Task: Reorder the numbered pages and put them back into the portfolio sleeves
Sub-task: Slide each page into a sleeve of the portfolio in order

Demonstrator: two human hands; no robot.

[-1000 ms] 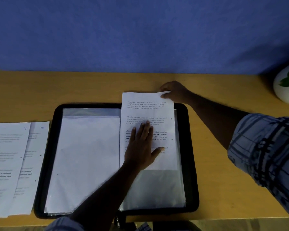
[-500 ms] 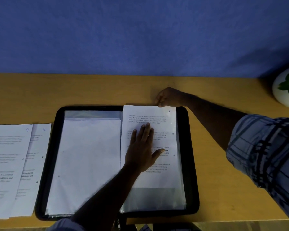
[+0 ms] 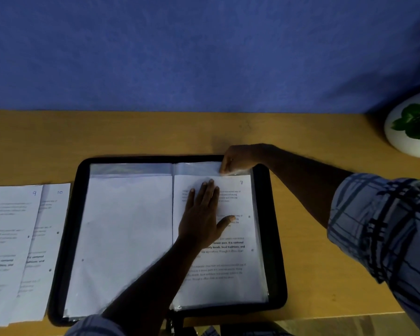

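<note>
The portfolio (image 3: 274, 238) lies open on the wooden table (image 3: 155, 132), and page 7 (image 3: 238, 209) sits in the clear sleeve (image 3: 194, 169) on its right side, the top edge of the page just below the sleeve's mouth. The left hand (image 3: 201, 214) lies flat on the upper half of that page with its fingers straight and thumb spread, most likely to press sheet and plastic down so that neither shifts. The right hand (image 3: 238, 156) reaches to the far edge of the sleeve and pinches the plastic there with curled fingertips, probably to keep the mouth taut while the page settles. Pages 9 (image 3: 7, 238) and 10 (image 3: 51, 214) wait on the table left of the portfolio, overlapped, with the numbers showing, which suggests they go in later.

The left forearm hides the near left part of page 7. The sheet in the left sleeve (image 3: 129, 226) shows a blank face, so its number cannot be read. Page 9 is cut off by the left edge, and the white plant pot (image 3: 407, 141) by the right. The printed text is too dim to read
</note>
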